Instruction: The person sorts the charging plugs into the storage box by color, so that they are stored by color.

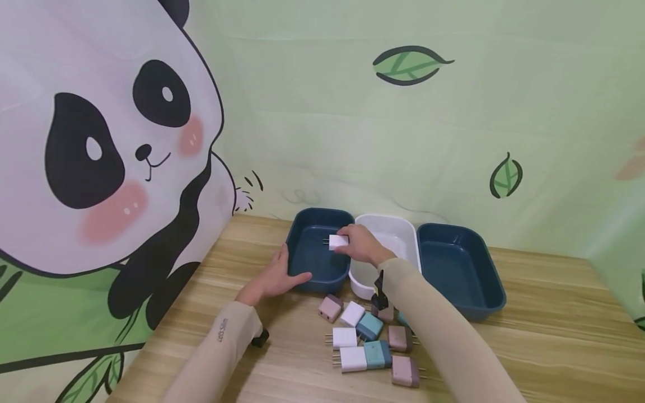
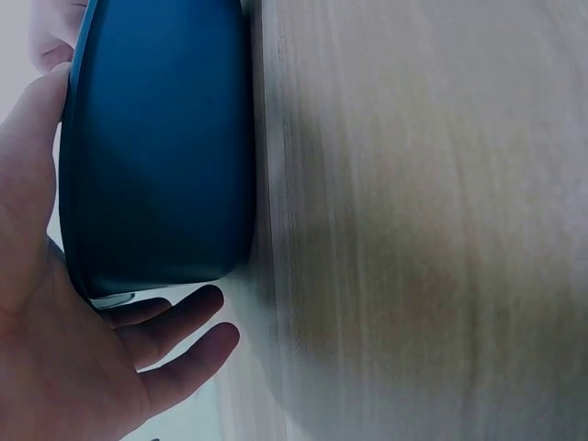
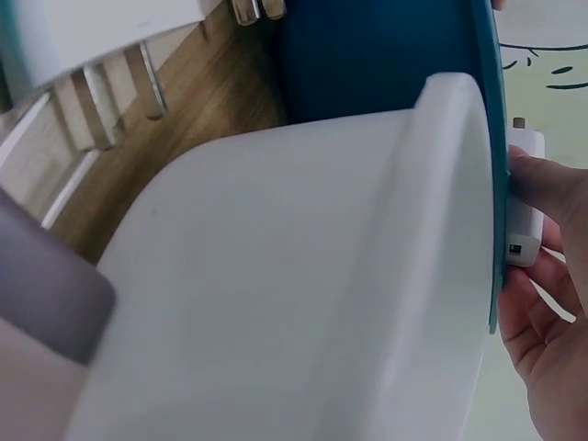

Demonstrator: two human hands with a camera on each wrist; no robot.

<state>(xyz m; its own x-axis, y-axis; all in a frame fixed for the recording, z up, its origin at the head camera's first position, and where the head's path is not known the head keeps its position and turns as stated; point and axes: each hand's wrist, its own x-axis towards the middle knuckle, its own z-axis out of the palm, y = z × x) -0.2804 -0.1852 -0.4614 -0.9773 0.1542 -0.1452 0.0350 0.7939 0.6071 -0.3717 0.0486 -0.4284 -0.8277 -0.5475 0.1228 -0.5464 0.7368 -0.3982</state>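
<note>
My right hand (image 1: 364, 244) pinches a white plug charger (image 1: 338, 242) above the left dark blue bin (image 1: 313, 288), its metal prongs pointing left. In the right wrist view, a small port shows on the end of the held charger (image 3: 525, 207). My left hand (image 1: 274, 275) rests against the near left corner of the same bin, thumb at the front rim and fingers along the side. Fairly straight, spread fingers show at the bin's corner in the left wrist view. Several white chargers (image 1: 353, 359), pink chargers (image 1: 405, 371) and teal chargers (image 1: 370, 326) lie on the table in front of the bins.
A white bin (image 1: 361, 289) stands beside the left blue bin, partly covered by my right arm. Another dark blue bin (image 1: 461, 268) stands on its right. All are on a wooden table (image 1: 549, 313) before a curtain (image 1: 322, 112) printed with a panda and leaves.
</note>
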